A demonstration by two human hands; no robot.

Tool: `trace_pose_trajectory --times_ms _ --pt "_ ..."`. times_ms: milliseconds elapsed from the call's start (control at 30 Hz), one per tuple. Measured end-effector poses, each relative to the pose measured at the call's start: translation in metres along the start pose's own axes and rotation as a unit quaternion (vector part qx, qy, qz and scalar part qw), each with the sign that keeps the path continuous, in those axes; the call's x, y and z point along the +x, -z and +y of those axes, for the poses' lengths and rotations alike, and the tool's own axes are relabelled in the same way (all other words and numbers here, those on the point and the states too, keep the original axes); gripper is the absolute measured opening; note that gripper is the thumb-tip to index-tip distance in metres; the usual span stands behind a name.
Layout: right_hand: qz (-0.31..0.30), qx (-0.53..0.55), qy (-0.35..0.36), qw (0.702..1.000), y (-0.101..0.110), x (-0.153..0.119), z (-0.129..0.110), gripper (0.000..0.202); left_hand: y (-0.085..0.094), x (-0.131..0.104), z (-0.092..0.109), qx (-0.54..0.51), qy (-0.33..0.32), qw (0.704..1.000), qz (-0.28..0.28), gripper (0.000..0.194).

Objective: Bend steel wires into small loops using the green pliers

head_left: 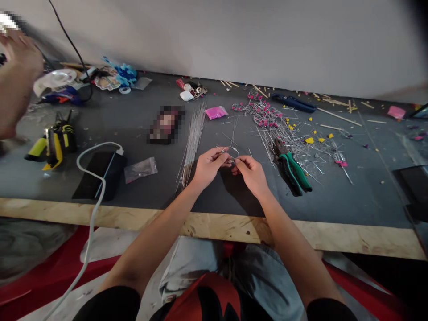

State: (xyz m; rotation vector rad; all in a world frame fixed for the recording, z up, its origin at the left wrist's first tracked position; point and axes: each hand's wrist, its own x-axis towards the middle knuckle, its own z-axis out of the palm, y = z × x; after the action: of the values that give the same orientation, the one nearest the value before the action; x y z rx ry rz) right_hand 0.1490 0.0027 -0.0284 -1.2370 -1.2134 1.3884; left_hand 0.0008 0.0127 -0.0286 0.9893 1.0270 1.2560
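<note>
Between my hands is a thin silvery wire, bent into a loop above the table's near half. My left hand pinches it from the left, thumb against the fingers. From the right, my right hand grips the wire too, fingertips close to the left ones. Fine detail at the fingertips is too small to make out. Beside my left hand lies a bundle of straight wires. Right of my right hand rest green-handled pliers, their jaws touching a pile of wire pieces with pink bits.
A pink packet lies behind my hands. Leftward are a clear plastic bag, a dark power bank with a white cable, and yellow-black tools. Another person's hand is at far left. Wooden sticks lie scattered at right.
</note>
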Motion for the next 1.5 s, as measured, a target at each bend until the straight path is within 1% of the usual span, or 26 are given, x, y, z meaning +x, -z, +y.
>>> trace_pose_trajectory --times_ms 133,267,367,467,633,700,833,900,1067,1267,1400,1500 --pt "-0.002 0.007 0.003 1.0 0.0 0.0 -0.002 0.026 -0.001 0.0 0.001 -0.013 0.015 1.0 0.004 0.026" --pt "0.005 0.013 0.005 1.0 0.0 0.0 -0.001 0.023 -0.001 0.0 0.0 -0.034 0.022 0.999 0.0 0.024" --pt "0.005 0.01 -0.005 1.0 0.0 0.001 -0.002 0.022 -0.001 -0.001 -0.001 -0.032 0.028 0.999 0.008 0.025" --pt "0.002 0.008 -0.008 1.0 -0.001 0.0 -0.002 0.021 -0.001 -0.001 -0.003 -0.032 0.027 0.999 0.016 0.024" --pt "-0.004 0.025 -0.006 1.0 0.0 0.0 -0.001 0.021 -0.001 -0.001 -0.003 -0.062 0.019 0.998 0.013 0.022" --pt "-0.015 0.029 -0.004 0.999 0.002 0.0 0.0 0.022 -0.001 -0.001 -0.001 -0.071 0.028 0.997 0.008 0.026" --pt "-0.027 0.041 -0.007 0.999 0.007 0.002 0.0 0.025 0.0 0.0 0.001 -0.071 0.052 0.996 -0.006 0.04" --pt "-0.026 0.049 -0.012 0.998 0.007 0.003 0.0 0.026 -0.001 0.0 -0.001 -0.064 0.043 0.997 -0.003 0.042" --pt "-0.024 0.042 -0.024 0.999 0.004 0.002 0.001 0.023 -0.002 -0.002 -0.005 -0.016 -0.003 1.0 0.019 0.04" --pt "-0.02 0.037 -0.025 0.999 0.007 0.002 -0.004 0.018 -0.003 -0.005 -0.002 -0.014 -0.019 1.0 -0.002 0.031" --pt "-0.028 0.025 -0.043 0.998 0.011 0.001 -0.011 0.019 -0.001 -0.004 0.001 0.013 -0.052 0.998 0.012 0.02" --pt "-0.044 0.013 -0.055 0.997 0.015 0.0 -0.014 0.019 0.001 -0.002 0.003 -0.013 -0.029 0.999 0.007 0.018"
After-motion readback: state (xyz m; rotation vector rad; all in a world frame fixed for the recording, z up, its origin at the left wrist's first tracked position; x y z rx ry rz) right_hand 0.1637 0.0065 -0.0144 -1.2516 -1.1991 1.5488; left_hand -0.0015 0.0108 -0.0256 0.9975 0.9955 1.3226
